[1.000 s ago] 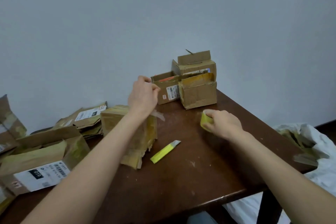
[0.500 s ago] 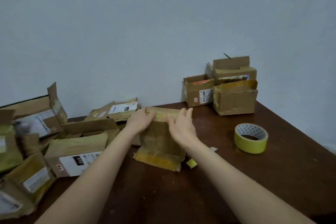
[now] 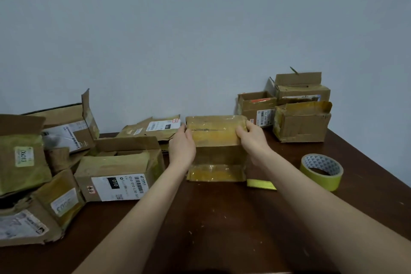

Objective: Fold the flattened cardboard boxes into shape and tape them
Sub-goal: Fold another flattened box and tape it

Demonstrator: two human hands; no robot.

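Left hand [image 3: 182, 147] pressed flat against the left side of the taped box [image 3: 216, 140], right hand [image 3: 251, 138] wrapped over its upper right corner; both clamped on it, thumbs on top. Box upright at mid counter [image 3: 222, 229], loose yellowish flap resting on the wood in front. Best to press the tape down along the top seam, rubbing from the middle outward to the corners, and keep the sides squeezed square. Seam closure probably complete, though glare hides the tape edge. Tape roll [image 3: 321, 171] near on the right, yellow knife [image 3: 261, 184] just beside the box. Finished boxes [image 3: 300, 122] behind, flattened ones [image 3: 153, 128] left.
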